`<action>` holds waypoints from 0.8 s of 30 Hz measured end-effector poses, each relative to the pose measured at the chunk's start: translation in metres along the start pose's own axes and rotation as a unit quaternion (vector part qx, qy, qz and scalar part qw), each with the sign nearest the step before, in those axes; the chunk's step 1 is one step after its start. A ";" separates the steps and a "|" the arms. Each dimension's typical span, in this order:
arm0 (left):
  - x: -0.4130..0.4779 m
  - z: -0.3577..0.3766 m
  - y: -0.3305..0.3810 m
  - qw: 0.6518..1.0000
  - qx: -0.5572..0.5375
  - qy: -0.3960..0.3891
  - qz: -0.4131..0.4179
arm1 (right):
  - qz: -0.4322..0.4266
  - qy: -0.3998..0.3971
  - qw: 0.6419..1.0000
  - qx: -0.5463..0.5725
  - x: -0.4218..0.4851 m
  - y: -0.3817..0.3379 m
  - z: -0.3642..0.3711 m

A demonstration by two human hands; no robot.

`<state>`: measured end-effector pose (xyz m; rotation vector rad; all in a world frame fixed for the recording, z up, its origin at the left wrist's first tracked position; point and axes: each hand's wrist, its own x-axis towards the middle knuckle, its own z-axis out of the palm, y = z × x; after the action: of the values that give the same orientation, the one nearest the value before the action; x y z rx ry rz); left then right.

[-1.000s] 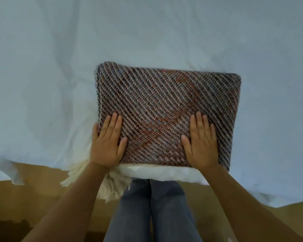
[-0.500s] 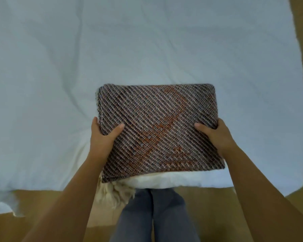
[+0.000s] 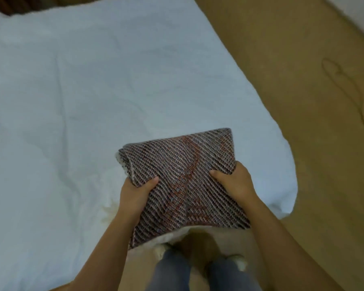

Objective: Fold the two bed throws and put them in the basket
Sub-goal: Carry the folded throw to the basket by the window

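I hold the folded throw (image 3: 183, 175) just above the near corner of the bed (image 3: 93, 101), left hand (image 3: 135, 192) and right hand (image 3: 233, 181) each clamped on a side, thumbs on top; a loosening grip could let its layers sag open.

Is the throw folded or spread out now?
Folded. The throw is a compact, thick rectangle with layered edges at its left corner, gripped by the left hand and right hand.

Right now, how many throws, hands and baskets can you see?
Woven throw: 1 (pale cloth under it, unclear)
Hands: 2, left hand, right hand
Baskets: 0
Total: 3
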<state>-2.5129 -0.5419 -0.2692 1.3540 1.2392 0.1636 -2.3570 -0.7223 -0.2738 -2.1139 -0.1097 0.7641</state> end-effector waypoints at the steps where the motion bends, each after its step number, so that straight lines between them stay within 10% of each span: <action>1: -0.014 0.016 0.013 1.000 0.011 -0.017 0.019 | 0.007 0.026 1.000 0.015 -0.009 0.003 -0.023; 14: -0.192 0.298 0.081 0.930 0.114 -0.332 0.106 | 0.093 0.274 0.944 0.157 -0.157 0.151 -0.348; 24: -0.301 0.541 0.078 0.808 0.230 -0.530 0.114 | 0.203 0.478 0.818 0.248 -0.252 0.270 -0.476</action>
<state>-2.2013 -1.0742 -0.1781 1.6271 0.1413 -0.7040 -2.3466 -1.3117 -0.1472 -1.7772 1.0019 -0.1359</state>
